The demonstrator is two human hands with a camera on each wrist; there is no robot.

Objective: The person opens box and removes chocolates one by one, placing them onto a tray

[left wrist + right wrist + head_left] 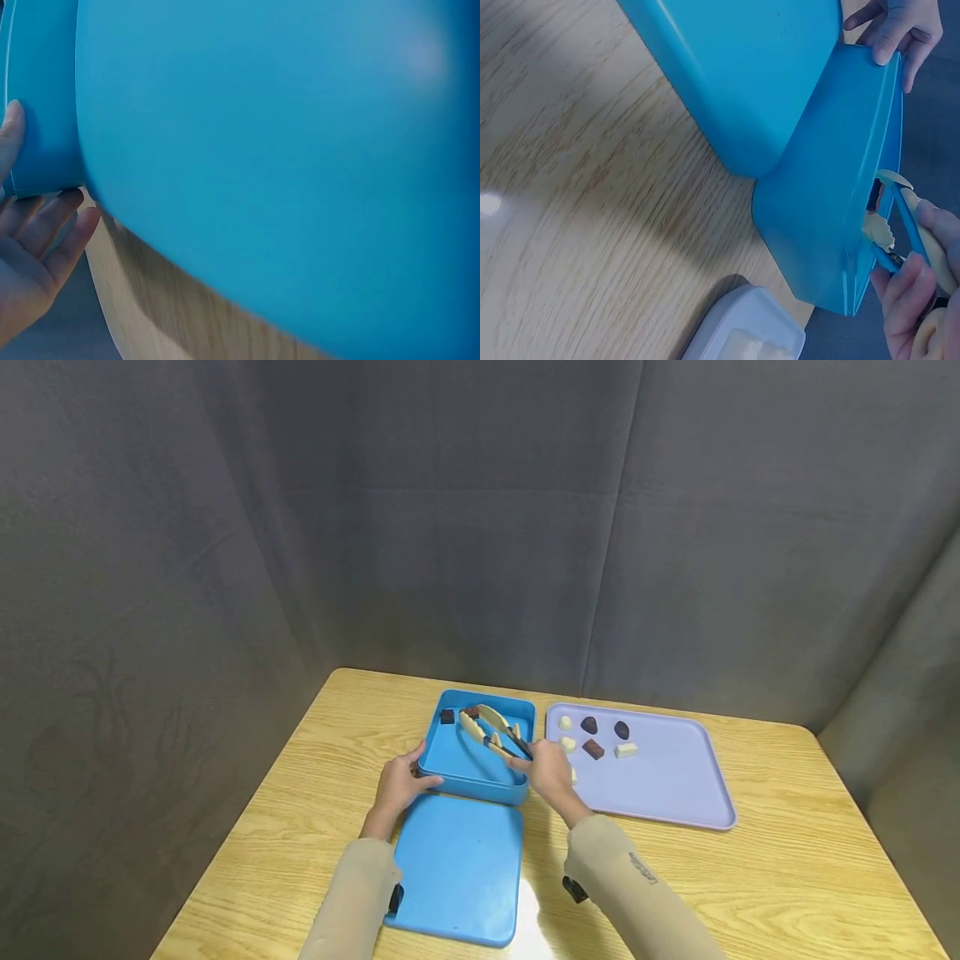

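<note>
Wooden table, lavender tray of chocolates, blue lid near box

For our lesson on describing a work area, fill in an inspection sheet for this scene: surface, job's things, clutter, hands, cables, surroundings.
Surface: light wood-grain table.
Job's things: open blue plastic box holding a few dark and pale pieces; cream and blue tongs reaching into it; flat blue lid lying in front; lilac tray with white and brown chocolate pieces.
Clutter: nothing seen.
Hands: left hand touches the box's left corner, fingers straight; right hand has the tongs in its grip.
Cables: nothing seen.
Surroundings: grey fabric curtain behind and at both sides.
</note>
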